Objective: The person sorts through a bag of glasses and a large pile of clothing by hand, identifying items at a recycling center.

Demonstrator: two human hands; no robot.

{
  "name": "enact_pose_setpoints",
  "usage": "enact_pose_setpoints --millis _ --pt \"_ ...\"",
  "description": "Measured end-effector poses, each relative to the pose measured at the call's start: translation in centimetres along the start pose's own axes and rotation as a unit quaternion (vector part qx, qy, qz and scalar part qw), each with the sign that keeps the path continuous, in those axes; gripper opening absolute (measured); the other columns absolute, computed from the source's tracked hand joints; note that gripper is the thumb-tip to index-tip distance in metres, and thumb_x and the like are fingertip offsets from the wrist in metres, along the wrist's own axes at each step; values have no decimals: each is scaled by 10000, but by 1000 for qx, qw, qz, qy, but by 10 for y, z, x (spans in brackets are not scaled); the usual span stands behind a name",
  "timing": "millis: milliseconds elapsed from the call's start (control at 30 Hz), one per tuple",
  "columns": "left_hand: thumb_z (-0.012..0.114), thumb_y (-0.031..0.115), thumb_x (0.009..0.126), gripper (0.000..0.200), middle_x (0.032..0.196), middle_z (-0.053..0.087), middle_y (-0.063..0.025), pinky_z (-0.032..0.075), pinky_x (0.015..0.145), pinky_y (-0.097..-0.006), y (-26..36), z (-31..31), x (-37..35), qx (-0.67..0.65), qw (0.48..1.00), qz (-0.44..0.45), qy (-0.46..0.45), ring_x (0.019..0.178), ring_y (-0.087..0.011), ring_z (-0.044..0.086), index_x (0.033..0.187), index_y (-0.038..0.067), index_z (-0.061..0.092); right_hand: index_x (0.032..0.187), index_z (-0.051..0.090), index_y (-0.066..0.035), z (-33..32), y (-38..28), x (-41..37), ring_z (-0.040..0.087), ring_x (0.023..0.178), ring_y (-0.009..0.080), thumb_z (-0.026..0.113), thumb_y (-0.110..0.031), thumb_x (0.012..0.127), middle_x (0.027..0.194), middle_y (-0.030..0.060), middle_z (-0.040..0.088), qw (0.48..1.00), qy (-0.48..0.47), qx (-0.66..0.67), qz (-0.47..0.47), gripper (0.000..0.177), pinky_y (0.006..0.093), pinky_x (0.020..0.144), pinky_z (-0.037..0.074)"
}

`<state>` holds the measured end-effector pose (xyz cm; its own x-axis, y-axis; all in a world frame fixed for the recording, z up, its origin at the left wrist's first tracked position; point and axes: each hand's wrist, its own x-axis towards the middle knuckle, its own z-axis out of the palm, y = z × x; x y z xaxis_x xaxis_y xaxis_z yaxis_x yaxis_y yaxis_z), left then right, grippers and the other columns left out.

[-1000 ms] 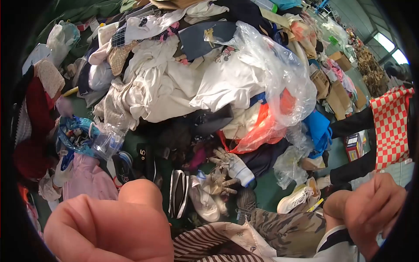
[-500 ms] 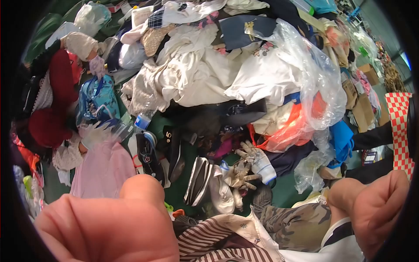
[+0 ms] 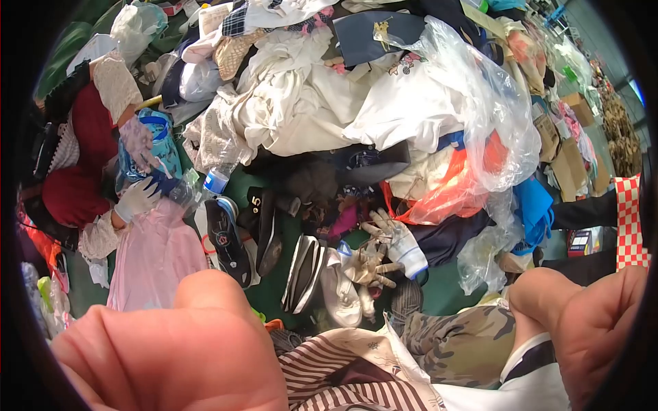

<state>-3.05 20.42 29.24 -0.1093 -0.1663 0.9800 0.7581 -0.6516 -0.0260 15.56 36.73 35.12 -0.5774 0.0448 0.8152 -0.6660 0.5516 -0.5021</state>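
Note:
My left hand [image 3: 171, 342] fills the lower left, very close to the camera, its fingers folded and its thumb on top; nothing shows in it. At the lower right my right hand [image 3: 593, 322] is curled closed, with no object visible in it. Between them lie a brown-striped cloth [image 3: 336, 359] and camouflage fabric [image 3: 466, 346]. Beyond are a striped shoe [image 3: 303, 274], a white shoe [image 3: 340, 291], work gloves [image 3: 384, 250] and dark shoes [image 3: 229, 240]. Neither hand visibly touches them.
White clothing [image 3: 301, 103], a clear plastic bag [image 3: 493, 116] and an orange bag [image 3: 459, 192] form a large pile. At left, a co-worker's gloved hands [image 3: 137, 198] are by a pink garment [image 3: 154, 257] and a blue bag [image 3: 154, 140]. A red-and-white checked sleeve [image 3: 628, 222] is at right.
The view has shifted slightly, so the pile sits a little higher and further left. The co-worker's gloved hands at left have moved. My hands look nearly the same.

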Motion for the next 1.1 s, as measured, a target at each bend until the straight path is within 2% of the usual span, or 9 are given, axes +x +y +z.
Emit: enact_pose_setpoints --millis 367,500,567,600,700,733,767,1000,1100 --pt "580 180 794 162 702 421 147 261 653 -234 13 -10 7 145 989 -25 13 649 -53 405 743 261 450 752 507 -118 0 -12 3 383 411 20 581 -243 793 624 -69 476 999 -9 -22 -25 151 148 423 273" --pt "583 182 797 156 711 422 138 258 668 -271 29 1 13 358 922 -144 -18 662 -59 407 726 218 449 699 509 -120 7 1 -2 375 400 5 580 -234 785 593 -81 477 980 156 -73 -96 160 132 422 255" --pt "573 178 823 138 745 489 59 319 628 -280 26 12 16 249 952 -176 -1 656 -115 473 866 158 444 1161 481 -86 -14 -15 16 525 711 217 482 -360 913 969 52 520 992 -122 0 27 370 342 589 467" --pt "568 177 836 169 761 522 19 350 608 -285 23 20 23 197 960 -198 6 653 -144 505 936 128 441 1161 481 -86 -10 -18 14 525 711 217 482 -360 913 969 52 520 992 -126 3 12 370 342 589 467" --pt "517 302 915 336 852 610 -77 447 530 -317 18 23 36 108 975 -192 -8 611 -237 594 1156 93 410 1059 444 -49 8 0 7 484 562 213 397 -364 939 816 83 492 998 29 -39 -42 340 355 520 430" --pt "492 316 925 309 839 608 -88 452 523 -317 1 12 32 88 990 -99 -41 596 -239 591 1108 76 428 1039 439 -44 -12 4 14 459 534 204 355 -369 954 761 80 468 994 -87 -44 -40 347 339 501 410" --pt "468 331 935 301 826 605 -100 457 515 -316 -15 2 28 60 995 -7 -77 582 -241 589 1059 58 445 1004 430 -34 4 13 9 458 535 197 346 -357 964 734 77 469 996 26 -57 -59 336 334 484 406" --pt "542 -72 732 161 739 606 -72 439 536 -315 -36 5 -1 74 984 -159 9 572 -179 565 885 -21 535 1018 511 -52 6 73 -15 515 534 210 435 -418 930 760 73 516 939 128 -321 -6 384 313 445 429" --pt "586 -77 728 181 663 554 -55 403 491 -245 -60 17 -13 110 973 -194 62 526 -146 525 884 -9 524 839 472 -47 5 118 -21 331 544 34 442 -202 951 695 -5 392 933 309 -112 145 194 183 486 302"
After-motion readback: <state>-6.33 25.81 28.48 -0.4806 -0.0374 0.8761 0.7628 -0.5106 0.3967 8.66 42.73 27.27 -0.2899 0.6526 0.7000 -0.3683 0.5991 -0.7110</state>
